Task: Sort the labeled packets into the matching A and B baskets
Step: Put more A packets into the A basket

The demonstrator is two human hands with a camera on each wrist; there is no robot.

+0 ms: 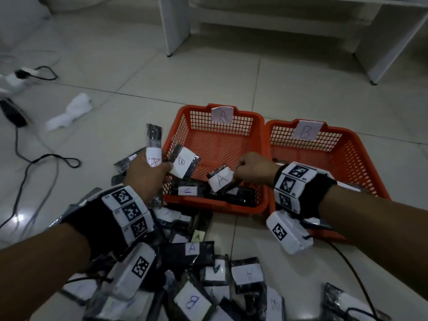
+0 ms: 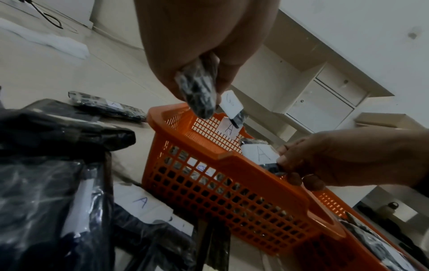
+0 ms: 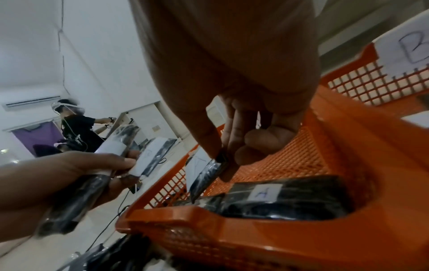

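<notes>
Two orange baskets stand side by side: the A basket on the left, the B basket on the right. My left hand grips two dark packets beside the A basket's left wall, one labeled A and one labeled B. My right hand pinches the corner of a packet labeled A just above the A basket's floor; the right wrist view shows its fingertips on the packet. Other packets lie in the A basket.
A heap of labeled dark packets covers the floor in front of the baskets. Black cables and a white cloth lie on the tiles to the left. White furniture legs stand behind.
</notes>
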